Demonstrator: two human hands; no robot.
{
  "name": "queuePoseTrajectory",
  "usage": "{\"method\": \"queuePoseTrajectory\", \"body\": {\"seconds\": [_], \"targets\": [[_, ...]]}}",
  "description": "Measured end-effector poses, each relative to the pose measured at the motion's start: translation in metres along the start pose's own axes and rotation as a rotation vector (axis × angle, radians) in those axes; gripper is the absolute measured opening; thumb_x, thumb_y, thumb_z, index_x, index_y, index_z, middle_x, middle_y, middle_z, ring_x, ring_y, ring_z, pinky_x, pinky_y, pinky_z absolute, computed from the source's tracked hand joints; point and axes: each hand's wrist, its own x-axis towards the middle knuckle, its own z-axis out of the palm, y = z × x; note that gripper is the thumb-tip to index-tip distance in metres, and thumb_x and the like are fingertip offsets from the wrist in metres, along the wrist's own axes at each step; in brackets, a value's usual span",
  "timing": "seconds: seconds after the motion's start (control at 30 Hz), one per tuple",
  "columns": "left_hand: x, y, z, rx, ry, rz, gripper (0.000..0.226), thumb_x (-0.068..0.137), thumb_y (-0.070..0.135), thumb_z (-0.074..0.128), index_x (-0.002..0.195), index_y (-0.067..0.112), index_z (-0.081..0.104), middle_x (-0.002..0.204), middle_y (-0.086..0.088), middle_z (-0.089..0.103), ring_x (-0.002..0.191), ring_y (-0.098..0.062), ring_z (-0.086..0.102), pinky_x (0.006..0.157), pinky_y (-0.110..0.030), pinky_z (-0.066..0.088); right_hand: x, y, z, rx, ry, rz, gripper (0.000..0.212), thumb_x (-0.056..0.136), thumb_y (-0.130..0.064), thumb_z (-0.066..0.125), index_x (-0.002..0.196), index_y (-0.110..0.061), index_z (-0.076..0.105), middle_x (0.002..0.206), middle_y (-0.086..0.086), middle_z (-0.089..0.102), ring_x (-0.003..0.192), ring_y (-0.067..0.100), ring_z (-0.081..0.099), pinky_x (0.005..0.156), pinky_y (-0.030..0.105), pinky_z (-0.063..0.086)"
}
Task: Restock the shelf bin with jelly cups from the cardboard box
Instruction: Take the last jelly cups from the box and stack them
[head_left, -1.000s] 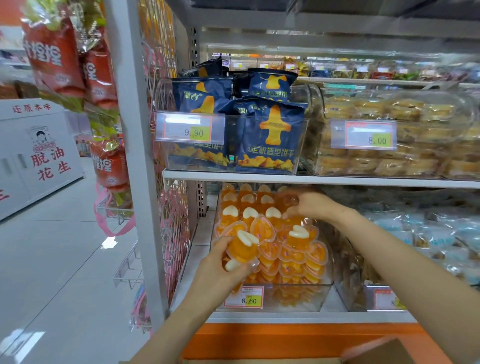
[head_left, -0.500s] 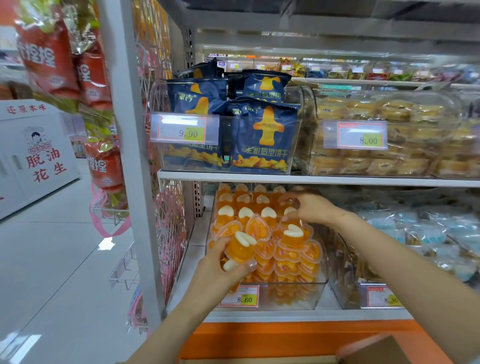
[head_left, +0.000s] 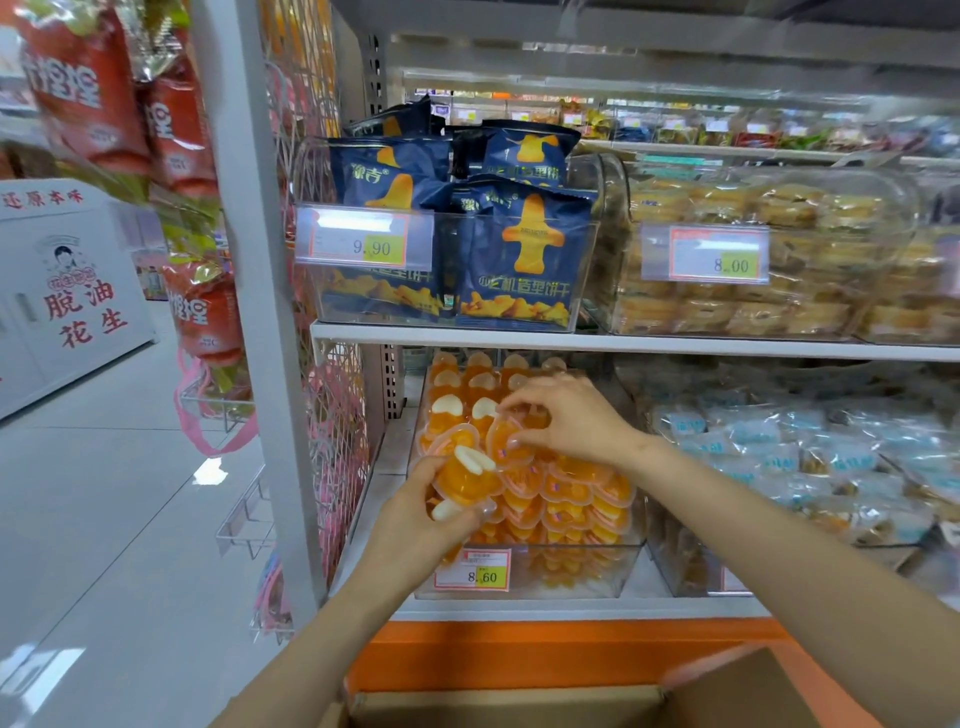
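A clear shelf bin on the lower shelf is heaped with orange jelly cups, each with a white piece inside. My left hand grips orange jelly cups at the bin's front left corner. My right hand reaches over the pile and pinches the rim of one jelly cup near the middle. The cardboard box stands open at the bottom of the view, below the shelf.
A price tag reading 8.60 hangs on the bin front. Blue snack packs fill a bin on the shelf above. Pale blue packets lie to the right. A white upright post and hanging red bags stand at left.
My right hand has drawn back from the rear of the bin toward the middle and now pinches a cup. My left hand stays at the front left corner with its cups.
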Motion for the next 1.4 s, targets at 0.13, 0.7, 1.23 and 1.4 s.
{"method": "queuePoseTrajectory", "body": {"seconds": [0.13,0.7,1.23,1.4], "targets": [[-0.004,0.002,0.001,0.000,0.016,-0.003,0.051,0.069,0.042,0.076,0.113,0.030,0.054,0.100,0.011,0.065,0.090,-0.005,0.063,0.078,-0.022,0.053,-0.011,-0.005,0.009,-0.009,0.138,-0.010,0.024,0.076,-0.037,0.073,0.091,-0.030,0.056,0.081,-0.017,0.052,0.087,0.010,0.048,0.081,0.029,0.028],[-0.006,-0.001,-0.012,0.033,0.067,-0.049,0.054,0.074,0.041,0.074,0.119,0.023,0.051,0.102,0.008,0.061,0.091,-0.007,0.059,0.072,-0.019,0.047,-0.014,-0.028,0.005,0.169,0.188,-0.055,0.033,0.081,-0.040,0.069,0.112,-0.031,0.062,0.103,-0.010,0.059,0.099,0.011,0.043,0.090,0.035,0.035],[-0.021,-0.001,-0.039,0.021,0.147,-0.068,0.045,0.070,0.046,0.069,0.107,0.025,0.053,0.097,0.006,0.061,0.089,-0.008,0.058,0.065,-0.019,0.041,-0.003,-0.057,0.038,-0.161,0.137,-0.190,0.021,0.084,-0.035,0.066,0.098,-0.021,0.060,0.109,0.000,0.049,0.094,0.018,0.048,0.079,0.030,0.024],[-0.022,-0.002,-0.041,0.021,0.147,-0.067,0.036,0.080,0.034,0.069,0.111,0.026,0.052,0.100,0.007,0.061,0.093,-0.011,0.057,0.067,-0.019,0.040,-0.004,-0.054,0.018,0.092,0.171,-0.042,0.028,0.083,-0.029,0.066,0.110,-0.028,0.059,0.112,-0.006,0.057,0.104,0.015,0.051,0.089,0.030,0.030]]}}
